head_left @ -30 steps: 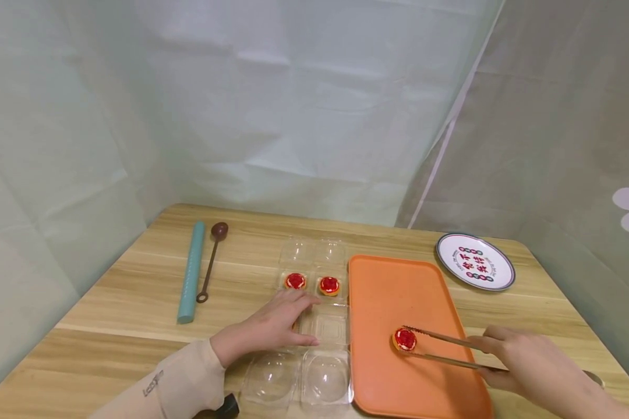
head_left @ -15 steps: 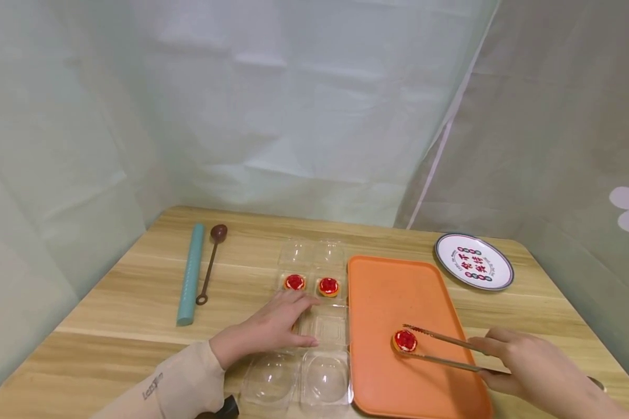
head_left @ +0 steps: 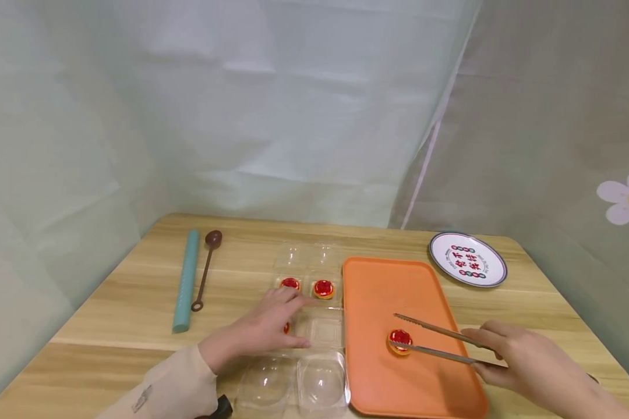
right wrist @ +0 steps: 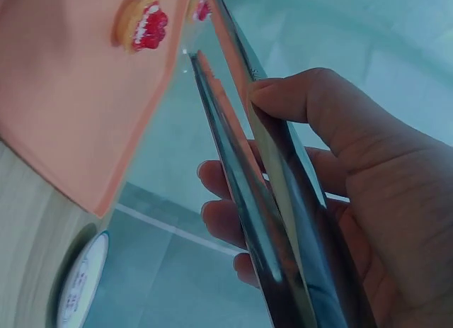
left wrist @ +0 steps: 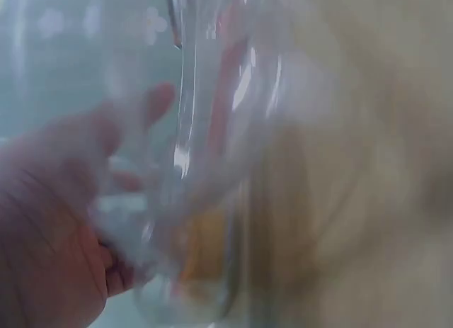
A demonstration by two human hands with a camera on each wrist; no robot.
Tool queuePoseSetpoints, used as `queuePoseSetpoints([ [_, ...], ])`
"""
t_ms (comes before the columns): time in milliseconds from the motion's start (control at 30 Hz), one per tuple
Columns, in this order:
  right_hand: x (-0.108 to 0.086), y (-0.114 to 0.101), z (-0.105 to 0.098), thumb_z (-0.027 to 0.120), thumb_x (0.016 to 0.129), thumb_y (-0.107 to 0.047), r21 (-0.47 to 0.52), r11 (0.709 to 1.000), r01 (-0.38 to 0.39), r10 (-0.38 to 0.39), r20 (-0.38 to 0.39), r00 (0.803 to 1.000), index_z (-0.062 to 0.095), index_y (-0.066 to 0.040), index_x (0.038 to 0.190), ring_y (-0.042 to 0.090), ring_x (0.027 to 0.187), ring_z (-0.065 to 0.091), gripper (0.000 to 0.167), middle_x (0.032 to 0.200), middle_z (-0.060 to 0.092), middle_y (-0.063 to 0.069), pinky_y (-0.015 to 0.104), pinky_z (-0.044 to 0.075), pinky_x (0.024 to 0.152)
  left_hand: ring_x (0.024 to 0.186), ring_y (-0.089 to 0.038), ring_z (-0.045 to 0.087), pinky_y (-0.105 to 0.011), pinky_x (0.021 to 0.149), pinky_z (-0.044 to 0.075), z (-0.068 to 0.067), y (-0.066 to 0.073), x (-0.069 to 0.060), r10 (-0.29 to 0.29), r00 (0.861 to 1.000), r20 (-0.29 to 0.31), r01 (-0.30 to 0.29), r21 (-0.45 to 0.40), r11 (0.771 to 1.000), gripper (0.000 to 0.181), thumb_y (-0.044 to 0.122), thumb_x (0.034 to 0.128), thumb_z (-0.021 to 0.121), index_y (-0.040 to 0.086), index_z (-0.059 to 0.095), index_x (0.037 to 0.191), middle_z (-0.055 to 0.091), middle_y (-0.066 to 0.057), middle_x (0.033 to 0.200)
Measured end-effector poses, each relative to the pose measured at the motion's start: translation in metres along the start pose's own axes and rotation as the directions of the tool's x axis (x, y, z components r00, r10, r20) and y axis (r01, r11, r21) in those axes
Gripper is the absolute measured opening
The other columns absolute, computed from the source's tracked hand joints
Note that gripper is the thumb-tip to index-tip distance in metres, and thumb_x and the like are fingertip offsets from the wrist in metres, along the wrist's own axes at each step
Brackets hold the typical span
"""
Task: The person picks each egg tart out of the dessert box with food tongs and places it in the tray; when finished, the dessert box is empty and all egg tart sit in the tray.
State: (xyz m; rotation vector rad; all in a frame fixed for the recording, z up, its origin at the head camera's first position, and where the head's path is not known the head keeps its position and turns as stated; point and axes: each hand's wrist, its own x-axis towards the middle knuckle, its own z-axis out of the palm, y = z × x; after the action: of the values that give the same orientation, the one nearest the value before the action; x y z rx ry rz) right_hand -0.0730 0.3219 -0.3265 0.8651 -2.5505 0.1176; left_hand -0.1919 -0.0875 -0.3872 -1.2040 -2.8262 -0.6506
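Note:
My right hand (head_left: 519, 355) holds metal tongs (head_left: 440, 330), gripped between thumb and fingers in the right wrist view. Their tips stand apart over the orange tray (head_left: 382, 291). One arm of the tongs crosses in front of a small red-topped tart (head_left: 400, 336) on the tray; contact is hard to tell. My left hand (head_left: 259, 326) rests on a clear plastic container (head_left: 325, 329), its thumb and index finger spread. Two tarts show in the container's cups, including the right one (head_left: 323, 288); a third (head_left: 286, 327) is partly hidden under my hand. The left wrist view is blurred.
A white plate (head_left: 467, 259) with red print lies at the back right. On the left are a teal rolling pin (head_left: 186, 282) and a brown long-handled spoon (head_left: 207, 267). The container's domed lid (head_left: 322, 381) lies folded out toward the front.
The tongs' tips have spread wider and no longer frame the tart evenly. The left hand stays at the container. The whole head view has shifted slightly.

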Motion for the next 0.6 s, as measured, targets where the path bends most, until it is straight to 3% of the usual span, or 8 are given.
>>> queuePoseSetpoints([
  [100, 0.007, -0.002, -0.003, 0.083, 0.072, -0.035, -0.013, 1.000, 0.004, -0.004, 0.001, 1.000, 0.069, -0.021, 0.104, -0.013, 0.065, 0.037, 0.038, 0.084, 0.053, -0.023, 0.005, 0.030, 0.052, 0.115, -0.018, 0.047, -0.045, 0.104, 0.040, -0.006, -0.003, -0.002, 0.007, 1.000, -0.003, -0.007, 0.006, 1.000, 0.072, 0.048, 0.0754, 0.076, 0.017, 0.052, 0.136, 0.057, -0.001, 0.122],
  [233, 0.016, -0.007, -0.006, 0.088, 0.060, -0.021, -0.050, 0.999, -0.003, 0.003, 0.007, 1.000, 0.069, -0.024, 0.107, -0.011, 0.068, 0.042, 0.051, 0.087, 0.053, -0.024, 0.007, 0.035, 0.055, 0.121, -0.024, 0.048, -0.049, 0.106, 0.040, -0.012, -0.008, -0.007, 0.001, 1.000, 0.019, -0.001, 0.015, 1.000, 0.073, 0.045, 0.0755, 0.078, 0.015, 0.051, 0.137, 0.056, -0.004, 0.127],
  [367, 0.027, -0.013, -0.007, 0.087, 0.059, -0.022, -0.112, 0.994, 0.004, -0.005, 0.000, 1.000, 0.068, -0.028, 0.109, -0.004, 0.071, 0.051, 0.053, 0.090, 0.057, -0.022, 0.016, 0.045, 0.058, 0.124, -0.030, 0.048, -0.052, 0.107, 0.039, -0.018, -0.013, -0.013, -0.008, 0.999, 0.034, 0.007, 0.039, 0.999, 0.075, 0.042, 0.0740, 0.080, 0.012, 0.051, 0.136, 0.057, -0.007, 0.128],
  [500, 0.037, -0.016, -0.007, 0.074, 0.081, -0.041, -0.131, 0.991, 0.029, -0.031, -0.014, 0.999, 0.068, -0.026, 0.111, 0.001, 0.072, 0.053, 0.034, 0.093, 0.059, -0.019, 0.022, 0.048, 0.061, 0.123, -0.030, 0.049, -0.051, 0.105, 0.042, -0.024, -0.019, -0.020, -0.030, 0.999, 0.039, 0.028, 0.052, 0.998, 0.077, 0.045, 0.0719, 0.080, 0.009, 0.052, 0.134, 0.056, -0.009, 0.129],
  [600, 0.045, -0.017, -0.006, 0.056, 0.092, -0.050, -0.119, 0.991, 0.059, -0.062, -0.021, 0.998, 0.069, -0.022, 0.112, -0.002, 0.070, 0.049, 0.037, 0.092, 0.058, -0.017, 0.018, 0.045, 0.059, 0.123, -0.030, 0.049, -0.050, 0.104, 0.043, -0.028, -0.023, -0.026, -0.049, 0.998, 0.051, 0.047, 0.032, 0.998, 0.077, 0.044, 0.0717, 0.081, 0.008, 0.053, 0.134, 0.056, -0.009, 0.131],
])
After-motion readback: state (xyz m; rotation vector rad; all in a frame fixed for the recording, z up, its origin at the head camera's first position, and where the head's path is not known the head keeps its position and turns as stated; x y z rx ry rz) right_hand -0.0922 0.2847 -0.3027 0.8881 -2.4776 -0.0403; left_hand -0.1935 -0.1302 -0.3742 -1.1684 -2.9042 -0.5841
